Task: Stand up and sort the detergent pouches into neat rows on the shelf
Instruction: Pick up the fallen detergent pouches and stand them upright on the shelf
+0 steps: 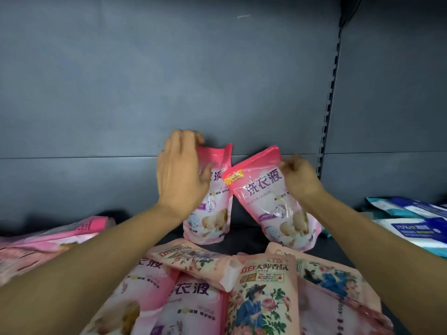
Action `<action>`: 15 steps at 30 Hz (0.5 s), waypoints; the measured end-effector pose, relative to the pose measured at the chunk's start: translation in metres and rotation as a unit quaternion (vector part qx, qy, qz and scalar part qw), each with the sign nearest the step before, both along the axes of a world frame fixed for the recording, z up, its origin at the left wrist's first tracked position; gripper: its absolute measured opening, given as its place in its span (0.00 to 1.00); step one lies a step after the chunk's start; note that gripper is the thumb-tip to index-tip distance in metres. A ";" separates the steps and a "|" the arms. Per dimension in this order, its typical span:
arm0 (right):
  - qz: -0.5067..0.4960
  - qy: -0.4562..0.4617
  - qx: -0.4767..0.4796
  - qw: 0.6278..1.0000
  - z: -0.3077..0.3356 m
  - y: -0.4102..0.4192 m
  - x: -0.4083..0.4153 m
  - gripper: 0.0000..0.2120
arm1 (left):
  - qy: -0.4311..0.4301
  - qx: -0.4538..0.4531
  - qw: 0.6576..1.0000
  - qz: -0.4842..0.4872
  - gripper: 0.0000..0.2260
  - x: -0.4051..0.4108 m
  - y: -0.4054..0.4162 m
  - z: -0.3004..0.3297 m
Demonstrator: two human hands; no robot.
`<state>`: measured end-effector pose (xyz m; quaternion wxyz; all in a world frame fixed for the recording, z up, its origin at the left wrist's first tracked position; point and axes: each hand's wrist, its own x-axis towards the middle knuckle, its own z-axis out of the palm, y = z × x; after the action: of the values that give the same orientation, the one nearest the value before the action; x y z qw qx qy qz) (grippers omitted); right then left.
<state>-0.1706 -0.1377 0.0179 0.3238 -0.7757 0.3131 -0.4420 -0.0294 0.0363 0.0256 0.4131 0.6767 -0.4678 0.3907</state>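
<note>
- Two pink pouches at back of shelf (242, 228), near rear panel (169, 81). Left pouch (210, 209) stands upright; right pouch (273, 201) leans left, its top corner touching or overlapping the left one.
- Left hand (181, 175) w/ relaxed, spread fingers laid over left pouch's top & front – looks like steadying so it stays up; grip not clenched.
- Right hand (300, 177) pinches right pouch's upper edge, grip grasping it – prob. to tip it upright next to its twin & start a row.
- Writing: both pink pouches show 洗衣液; right one has a yellow "NEW" tag.
- Front: pile of unsorted pouches lying flat – more pink ones (191, 303), plus floral pouches (263, 293) reading 立白大师香氛.
- Far right: blue/white packs (416, 226), "75%" legible, rest too blurred.
- Far left: more pink pouches lying flat (48, 240), text unreadable.
</note>
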 end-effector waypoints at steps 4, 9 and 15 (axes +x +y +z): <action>0.013 -0.034 0.027 0.999 0.000 -0.002 -0.016 0.09 | -0.035 0.128 0.985 -0.107 0.11 -0.020 -0.026 -0.003; 0.034 -0.101 0.059 0.993 -0.008 -0.015 -0.036 0.12 | 0.181 0.223 0.955 -0.073 0.08 -0.039 -0.081 0.000; 0.168 -0.168 0.230 0.944 -0.006 -0.030 -0.062 0.09 | 0.333 0.169 0.911 -0.177 0.12 -0.050 -0.100 0.017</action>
<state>-0.2330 -0.1677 0.0116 0.6107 -0.6359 0.2122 -0.4215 -0.0792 -0.0637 0.0422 0.4864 0.7336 -0.4741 -0.0218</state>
